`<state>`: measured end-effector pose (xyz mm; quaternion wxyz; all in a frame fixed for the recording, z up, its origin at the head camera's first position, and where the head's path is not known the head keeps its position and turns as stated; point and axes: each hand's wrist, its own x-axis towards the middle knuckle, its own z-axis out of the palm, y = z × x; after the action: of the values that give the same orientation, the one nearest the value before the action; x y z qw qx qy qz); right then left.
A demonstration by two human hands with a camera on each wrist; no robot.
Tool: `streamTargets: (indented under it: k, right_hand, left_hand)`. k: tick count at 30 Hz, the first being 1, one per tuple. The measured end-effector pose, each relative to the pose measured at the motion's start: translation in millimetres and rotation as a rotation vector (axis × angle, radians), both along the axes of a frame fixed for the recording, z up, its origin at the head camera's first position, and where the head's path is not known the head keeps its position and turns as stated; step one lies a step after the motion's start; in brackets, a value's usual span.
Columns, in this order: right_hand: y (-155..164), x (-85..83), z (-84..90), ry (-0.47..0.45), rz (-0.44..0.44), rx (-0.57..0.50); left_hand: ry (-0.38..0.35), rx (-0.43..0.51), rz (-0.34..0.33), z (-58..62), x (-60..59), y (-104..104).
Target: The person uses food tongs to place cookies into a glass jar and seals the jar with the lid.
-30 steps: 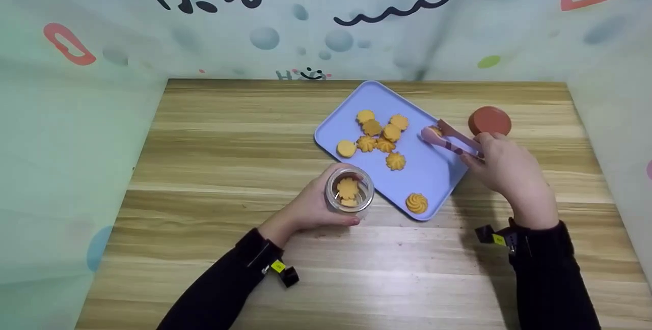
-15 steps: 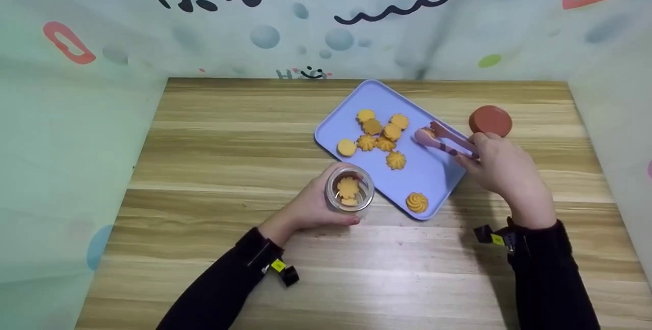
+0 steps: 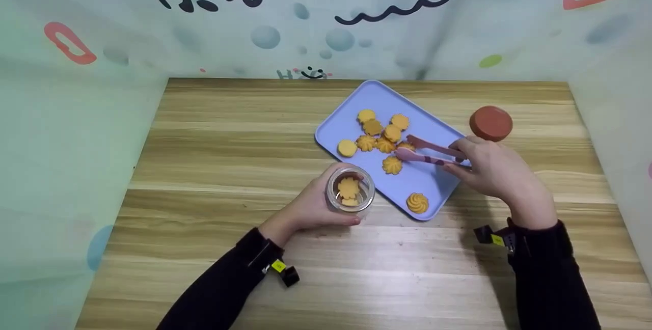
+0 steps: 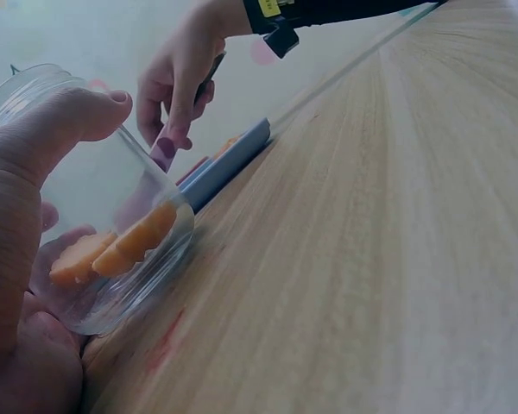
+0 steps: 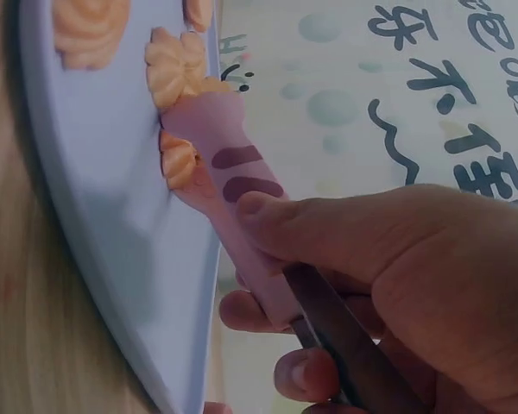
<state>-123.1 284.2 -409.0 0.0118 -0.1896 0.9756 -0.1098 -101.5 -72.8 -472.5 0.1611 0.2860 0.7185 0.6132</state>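
Gripping pink tongs [image 3: 430, 159], the right hand [image 3: 496, 169] holds their tips at either side of a cookie [image 3: 407, 144] on the blue tray [image 3: 423, 182], while the left hand [image 3: 310, 208], apart, clasps a clear jar [image 3: 350, 209] containing cookies [image 3: 348, 187].

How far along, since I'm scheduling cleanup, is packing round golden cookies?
Done: at least two cookies lie in the clear round jar in the left hand.
In hand: the right hand has one cookie between its pink tongs.
Remaining, apparently: cookies on the blue rectangular tray; the round reddish-brown lid is off.

Pink tongs [image 3: 433, 147] straddle a golden cookie [image 3: 406, 145] on the blue tray [image 3: 433, 185], near a clear jar [image 3: 371, 195] holding scalloped cookies [image 3: 348, 188].
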Motion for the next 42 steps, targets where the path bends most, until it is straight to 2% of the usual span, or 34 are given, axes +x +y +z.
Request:
streamTargets:
  k: [5, 11, 24, 28, 31, 35, 42]
  right_hand:
    - [3, 1.3, 1.1, 0.006, 0.05, -0.017]
    - [6, 0.6, 1.7, -0.032, 0.119, -0.058]
    - [8, -0.7, 4.9, -0.007, 0.144, -0.104]
    - [8, 0.6, 9.2, 0.035, 0.174, -0.138]
    - [5, 3.0, 14.1, 0.054, 0.199, -0.17]
    - [0, 7.8, 21.1, 0.056, 0.225, -0.206]
    - [-12, 16.0, 32.2, 0.057, 0.265, -0.254]
  left_hand:
    - [0.013, -0.003, 0.003, 0.1, -0.1, 0]
    - [0.011, 0.001, 0.003, -1.6, -0.6, 0]
    - [-0.005, 0.0, -0.006, -3.0, -1.0, 0]
    - [0.01, -0.024, 0.008, -14.3, -3.6, 1]
    - [0.008, -0.017, 0.009, -15.6, -3.8, 0]
    - [-0.009, 0.003, -0.008, -3.9, -1.1, -1]
    - [0.047, -0.026, -0.007, 0.6, 0.0, -2]
